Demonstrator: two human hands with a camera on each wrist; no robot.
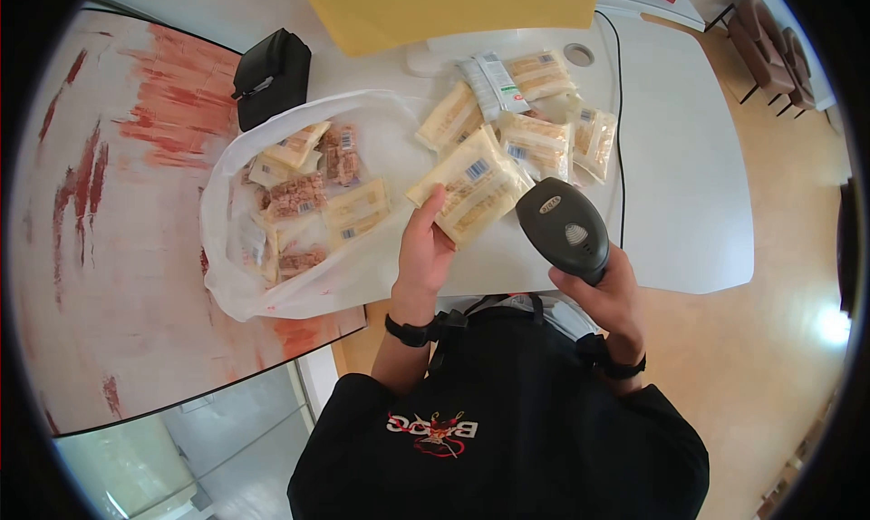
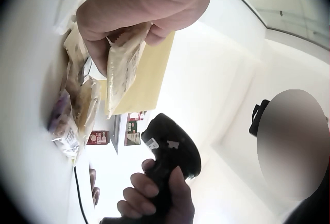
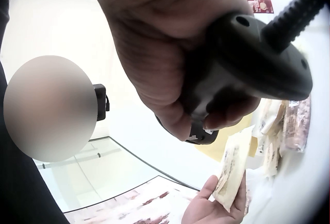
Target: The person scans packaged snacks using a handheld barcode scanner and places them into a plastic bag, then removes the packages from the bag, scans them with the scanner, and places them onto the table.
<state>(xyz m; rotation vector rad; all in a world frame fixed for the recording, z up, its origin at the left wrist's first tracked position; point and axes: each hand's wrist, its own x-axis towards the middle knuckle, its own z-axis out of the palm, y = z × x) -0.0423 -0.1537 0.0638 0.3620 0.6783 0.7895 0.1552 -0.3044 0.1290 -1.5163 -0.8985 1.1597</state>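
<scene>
My left hand (image 1: 424, 248) grips the near-left edge of a flat, cream-coloured food packet (image 1: 471, 198), its printed barcode facing up. In the left wrist view, fingers and thumb pinch this packet (image 2: 124, 74) from both sides. The right hand (image 1: 612, 293) is wrapped around the handle of a black barcode scanner (image 1: 562, 223). The scanner's head is close to the packet's right edge and overlaps it in the head view. Seen from the right wrist, the scanner's grip (image 3: 206, 79) fills the curled fingers, with a ribbed cable (image 3: 296, 17) leaving its base.
An open white plastic bag (image 1: 217, 239) at left holds several cream and reddish-brown packets. More packets (image 1: 536, 146) lie piled beyond the hands, with a tape roll (image 1: 578, 55) behind. A black case (image 1: 272, 77) stands back left. A black cable (image 1: 622, 112) crosses the table (image 1: 689, 175).
</scene>
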